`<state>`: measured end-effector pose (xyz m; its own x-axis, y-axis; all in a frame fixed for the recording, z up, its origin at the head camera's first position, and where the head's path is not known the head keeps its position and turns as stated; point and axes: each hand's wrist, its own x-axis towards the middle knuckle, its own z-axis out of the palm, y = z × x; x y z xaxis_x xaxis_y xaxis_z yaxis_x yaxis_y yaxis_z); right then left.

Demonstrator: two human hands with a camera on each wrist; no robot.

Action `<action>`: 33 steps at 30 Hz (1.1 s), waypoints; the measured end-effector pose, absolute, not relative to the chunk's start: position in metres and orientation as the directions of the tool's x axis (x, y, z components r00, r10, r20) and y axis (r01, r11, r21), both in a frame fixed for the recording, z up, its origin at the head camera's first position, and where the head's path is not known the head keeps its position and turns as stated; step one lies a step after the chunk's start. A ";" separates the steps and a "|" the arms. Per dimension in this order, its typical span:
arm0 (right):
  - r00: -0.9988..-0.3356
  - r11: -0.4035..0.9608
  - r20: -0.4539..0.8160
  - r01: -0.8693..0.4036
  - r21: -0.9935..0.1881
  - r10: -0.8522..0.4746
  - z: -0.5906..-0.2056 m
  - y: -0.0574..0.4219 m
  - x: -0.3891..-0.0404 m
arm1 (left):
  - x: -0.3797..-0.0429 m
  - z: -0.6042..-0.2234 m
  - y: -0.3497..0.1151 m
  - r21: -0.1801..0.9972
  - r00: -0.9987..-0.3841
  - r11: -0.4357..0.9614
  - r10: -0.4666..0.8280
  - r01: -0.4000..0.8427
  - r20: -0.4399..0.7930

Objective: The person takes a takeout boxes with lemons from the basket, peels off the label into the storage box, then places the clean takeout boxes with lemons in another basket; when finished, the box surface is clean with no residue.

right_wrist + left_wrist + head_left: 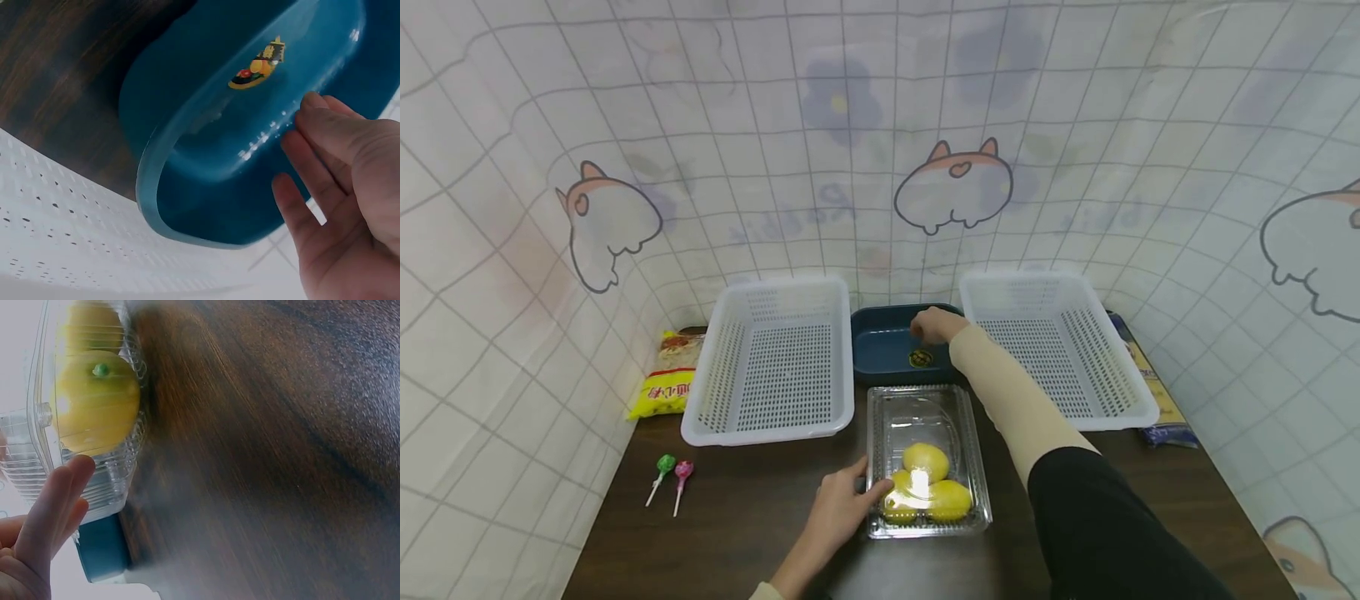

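Lower centre, the straight-fingered left hand (841, 500) touches a clear box (917, 410), glare veiling its yellow fruit (951, 502). Mid-frame, the loose, empty right hand (934, 324) partly hides a blue tray (880, 348)

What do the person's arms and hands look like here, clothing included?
The left hand and right hand are bare, with no gloves visible. On the right arm, a cream sleeve reaches the wrist, with black fabric above it. On the left, only a cream cuff shows.

Screened-off tabletop workspace: cartoon-print grid cloth (700, 108) around dark wood-grain table (748, 500)
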<state>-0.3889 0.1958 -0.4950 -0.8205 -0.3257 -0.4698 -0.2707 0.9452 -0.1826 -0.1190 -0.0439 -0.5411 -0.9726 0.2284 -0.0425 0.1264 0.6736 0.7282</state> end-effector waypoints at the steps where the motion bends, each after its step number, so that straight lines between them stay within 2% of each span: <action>1: -0.821 0.944 -0.467 -0.275 -0.184 -0.330 -0.494 0.197 -0.387 | -0.119 -0.541 -0.043 0.726 -0.973 0.675 0.228 0.128 -0.040; 16: -0.835 0.906 -0.360 -0.347 -0.244 -0.417 -0.448 0.217 -0.372 | -0.121 -0.543 -0.041 0.706 -0.972 0.688 0.236 0.167 0.000; 21: -0.851 0.878 -0.285 -0.345 -0.331 -0.441 -0.437 0.230 -0.357 | -0.122 -0.542 -0.041 0.712 -0.968 0.683 0.249 0.166 -0.014; 26: -0.868 0.836 -0.144 -0.396 -0.380 -0.476 -0.423 0.240 -0.332 | -0.123 -0.541 -0.042 0.706 -0.969 0.688 0.248 0.165 -0.016; 33: -0.925 0.820 -0.015 -0.329 -0.467 -0.380 -0.408 0.247 -0.263 | -0.120 -0.540 -0.043 0.723 -0.972 0.675 0.232 0.143 -0.024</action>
